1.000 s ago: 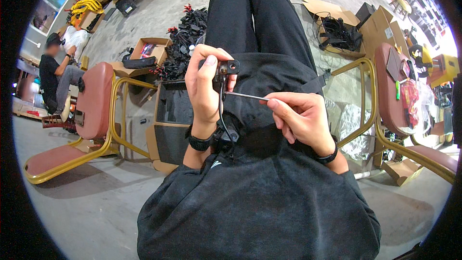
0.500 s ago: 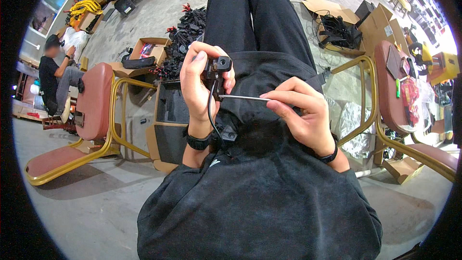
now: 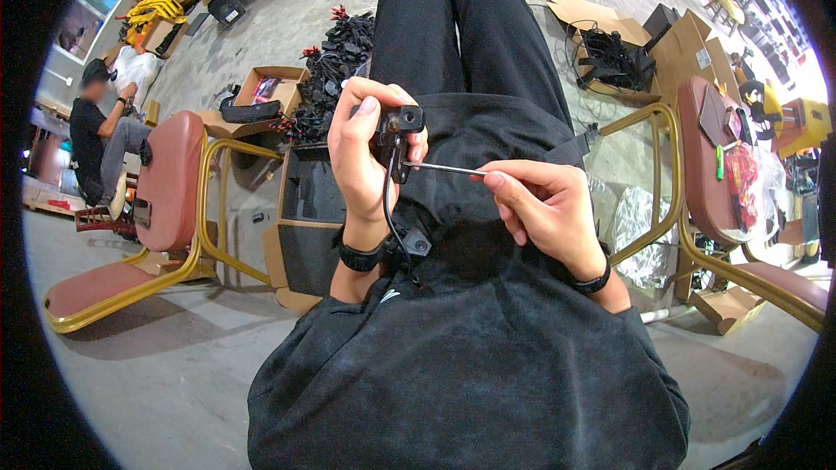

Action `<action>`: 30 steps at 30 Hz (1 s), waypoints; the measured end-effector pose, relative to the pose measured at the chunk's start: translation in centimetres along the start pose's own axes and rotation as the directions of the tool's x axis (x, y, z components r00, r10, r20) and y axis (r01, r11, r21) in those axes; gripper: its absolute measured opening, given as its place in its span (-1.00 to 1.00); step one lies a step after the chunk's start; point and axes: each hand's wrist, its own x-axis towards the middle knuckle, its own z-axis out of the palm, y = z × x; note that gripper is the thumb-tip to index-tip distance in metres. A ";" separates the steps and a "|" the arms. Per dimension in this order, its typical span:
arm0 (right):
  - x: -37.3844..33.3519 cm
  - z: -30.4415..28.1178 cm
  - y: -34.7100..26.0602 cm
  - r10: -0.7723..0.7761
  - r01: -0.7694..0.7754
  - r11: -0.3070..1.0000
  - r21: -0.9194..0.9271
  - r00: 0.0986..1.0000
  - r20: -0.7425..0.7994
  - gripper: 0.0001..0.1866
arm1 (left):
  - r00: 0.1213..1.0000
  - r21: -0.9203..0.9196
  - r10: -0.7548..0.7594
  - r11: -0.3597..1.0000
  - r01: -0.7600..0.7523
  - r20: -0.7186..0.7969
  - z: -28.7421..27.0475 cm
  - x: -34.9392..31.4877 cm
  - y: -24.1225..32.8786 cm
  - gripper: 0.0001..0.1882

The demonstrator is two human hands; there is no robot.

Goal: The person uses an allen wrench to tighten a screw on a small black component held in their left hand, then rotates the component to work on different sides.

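Observation:
My left hand (image 3: pixel 361 144) is closed round a small black camera (image 3: pixel 406 118) with a bracket below its lens. A black cable (image 3: pixel 388 209) runs down from it toward my lap. Between thumb and fingers my right hand (image 3: pixel 549 204) pinches a thin metal rod (image 3: pixel 448 169), perhaps a hex key or screwdriver shaft. Its far tip meets the lower part of the bracket; the fingers cover its other end. Near my left wrist, a second small black block with a round lens-like spot (image 3: pixel 418 245) rests against my dark clothing.
Red-padded chairs with gold frames stand at my left (image 3: pixel 165 183) and right (image 3: pixel 710 157). Beyond the left one lies a heap of black cabled parts (image 3: pixel 335 70). An open carton (image 3: pixel 618 65) holds black cables. Two people sit at the far left.
The rod's tip has risen slightly along the bracket and the rod now slopes down to the right. My right fingers have curled in more; the camera has shifted slightly right.

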 end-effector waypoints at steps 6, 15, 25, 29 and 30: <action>-0.2 0.1 -0.1 0.035 -0.038 0.995 0.087 0.999 0.036 -0.75 | 1.000 0.039 0.015 0.999 -0.016 0.010 0.0 -0.1 -0.1 -0.77; -0.1 0.1 0.0 0.022 -0.027 0.991 0.128 0.999 0.041 -0.76 | 1.000 0.011 0.023 1.000 -0.023 -0.002 -0.1 -0.1 -0.2 -0.77; -0.3 0.1 -0.2 0.005 -0.007 0.999 0.049 1.000 0.025 -0.84 | 0.998 0.228 0.040 0.973 -0.028 -0.050 0.8 -0.2 0.1 -0.72; 0.4 -0.2 0.2 -0.571 0.520 0.742 -0.423 0.821 0.008 -0.82 | 0.999 0.039 -0.019 0.999 0.020 -0.037 0.2 -0.2 0.0 -0.77; 0.3 -0.2 0.2 -0.570 0.519 0.744 -0.421 0.822 0.007 -0.82 | 0.999 0.040 -0.020 0.999 0.022 -0.039 0.2 -0.3 0.0 -0.77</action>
